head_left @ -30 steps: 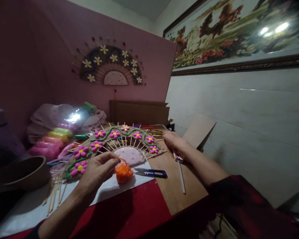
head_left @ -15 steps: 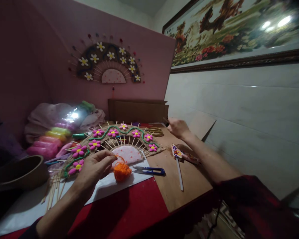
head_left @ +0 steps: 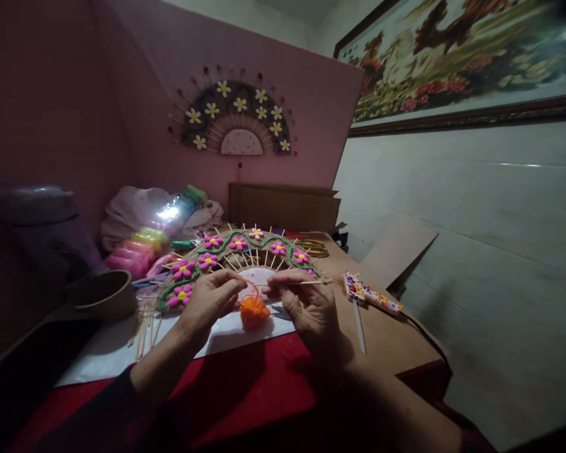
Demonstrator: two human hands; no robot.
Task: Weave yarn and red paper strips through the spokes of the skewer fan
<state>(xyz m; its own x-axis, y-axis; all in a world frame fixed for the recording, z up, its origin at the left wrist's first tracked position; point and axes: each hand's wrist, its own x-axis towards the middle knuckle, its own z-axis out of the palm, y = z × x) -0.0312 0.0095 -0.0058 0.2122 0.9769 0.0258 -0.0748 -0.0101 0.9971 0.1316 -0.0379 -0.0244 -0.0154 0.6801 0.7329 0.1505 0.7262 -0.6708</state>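
Between the hands and just below the fingertips, a fluffy ball of bright orange yarn (head_left: pixel 255 313), resting on white paper (head_left: pixel 231 338), probably kept close to leave little slack. Pinched between thumb and forefinger of the left hand (head_left: pixel 212 299), a loose orange strand (head_left: pixel 255 292) from that ball, apparently for fine control. Pinched nearly level between thumb and fingers of the right hand (head_left: pixel 314 309), a thin, pale wooden stick (head_left: pixel 306 282), pointing toward the left fingertips, seemingly to bring stick and strand close together. Contact between the two: cannot tell.

Partly hidden behind the right hand, small dark-bladed snips (head_left: pixel 280 310), likely within easy reach for cutting.

Beyond both hands, a half-round brown twine fan with pink flowers (head_left: pixel 238 243) and a wavy green line, lying flat, perhaps for ready access. Right of the right hand, a white floral-patterned glue gun (head_left: pixel 375 297) on brown board (head_left: pixel 387 340), presumably parked clear of the fingers. Left of the left hand, a loose bundle of pale wooden sticks (head_left: pixel 146 327), likely spares.
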